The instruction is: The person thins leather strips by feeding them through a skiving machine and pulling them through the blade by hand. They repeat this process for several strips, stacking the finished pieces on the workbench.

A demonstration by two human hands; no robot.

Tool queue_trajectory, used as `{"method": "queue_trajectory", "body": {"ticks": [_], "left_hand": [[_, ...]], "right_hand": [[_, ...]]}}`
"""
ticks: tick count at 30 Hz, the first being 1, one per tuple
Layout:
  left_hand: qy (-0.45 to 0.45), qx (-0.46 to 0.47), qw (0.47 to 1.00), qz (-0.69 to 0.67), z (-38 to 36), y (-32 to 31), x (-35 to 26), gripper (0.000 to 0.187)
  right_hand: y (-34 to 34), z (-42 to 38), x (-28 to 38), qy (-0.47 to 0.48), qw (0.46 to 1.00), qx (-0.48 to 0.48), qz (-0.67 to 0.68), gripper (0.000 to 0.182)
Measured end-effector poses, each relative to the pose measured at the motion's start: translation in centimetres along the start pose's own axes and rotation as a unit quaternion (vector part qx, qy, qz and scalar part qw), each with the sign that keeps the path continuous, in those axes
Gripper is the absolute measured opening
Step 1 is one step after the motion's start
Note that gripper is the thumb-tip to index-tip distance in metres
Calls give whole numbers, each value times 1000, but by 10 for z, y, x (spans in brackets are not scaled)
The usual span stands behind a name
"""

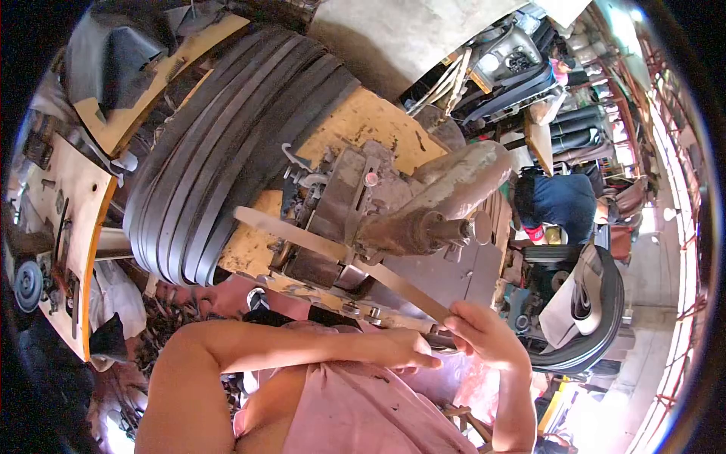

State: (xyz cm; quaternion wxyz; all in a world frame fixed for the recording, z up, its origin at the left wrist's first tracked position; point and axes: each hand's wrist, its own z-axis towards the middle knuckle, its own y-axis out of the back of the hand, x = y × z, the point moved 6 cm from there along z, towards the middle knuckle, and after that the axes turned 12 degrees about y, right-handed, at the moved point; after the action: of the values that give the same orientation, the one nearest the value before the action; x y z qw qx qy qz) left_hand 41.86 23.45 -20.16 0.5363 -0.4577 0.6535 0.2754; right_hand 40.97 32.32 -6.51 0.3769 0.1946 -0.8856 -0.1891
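Note:
My right hand [482, 333] pinches the near end of a long tan leather-like strip [408, 291] between thumb and fingers. The strip runs under the head of a worn metal machine [431, 219], which looks like a sewing machine, and its other end sticks out at the left of the machine. My left hand [404, 353] is just left of my right hand, in front of my pink shirt. Its fingers are loosely bent with one stretched out, and I see nothing in it. The machine hides the strip's middle.
A thick bundle of dark strips [219, 151] drapes over the wooden tabletop [378, 121] left of the machine. Another wooden board [68, 227] stands at far left. To the right are a co-worker in a blue shirt [566, 206] and a coiled dark roll [609, 310].

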Motion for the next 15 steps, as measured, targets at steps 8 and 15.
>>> {"method": "queue_trajectory", "body": {"ticks": [8, 15], "left_hand": [[-92, -54, 853, -511, -55, 38, 3, 47], [-127, -58, 763, -631, -51, 44, -12, 38]], "right_hand": [[17, -71, -4, 32, 995, -73, -52, 16], [23, -134, -28, -98, 987, -106, -77, 18]]}}
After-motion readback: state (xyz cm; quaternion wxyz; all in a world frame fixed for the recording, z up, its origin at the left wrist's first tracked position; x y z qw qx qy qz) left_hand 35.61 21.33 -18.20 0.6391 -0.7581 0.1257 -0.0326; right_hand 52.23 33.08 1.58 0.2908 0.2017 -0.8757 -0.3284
